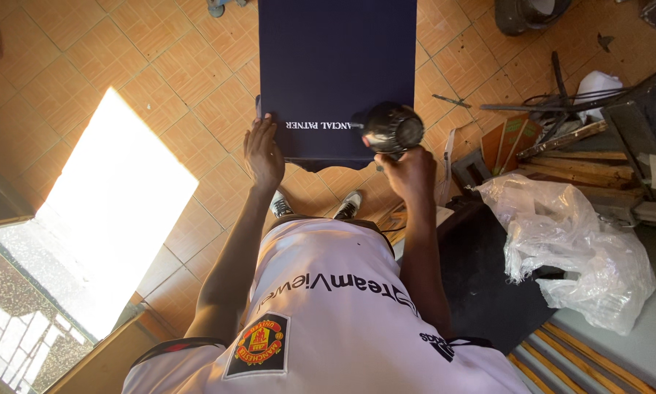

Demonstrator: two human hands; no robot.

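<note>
We press our left hand (263,153), fingers spread flat, on the near edge of the dark blue panel (337,66) to keep it steady; our right hand (410,174) grips the black heat gun (392,129), aimed down at that edge.

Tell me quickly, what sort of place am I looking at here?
Probably a small workshop. A dark navy panel lies over an orange tiled floor, the right hand holds a black power tool to it, and wood offcuts and crumpled plastic sheeting pile up alongside.
</note>
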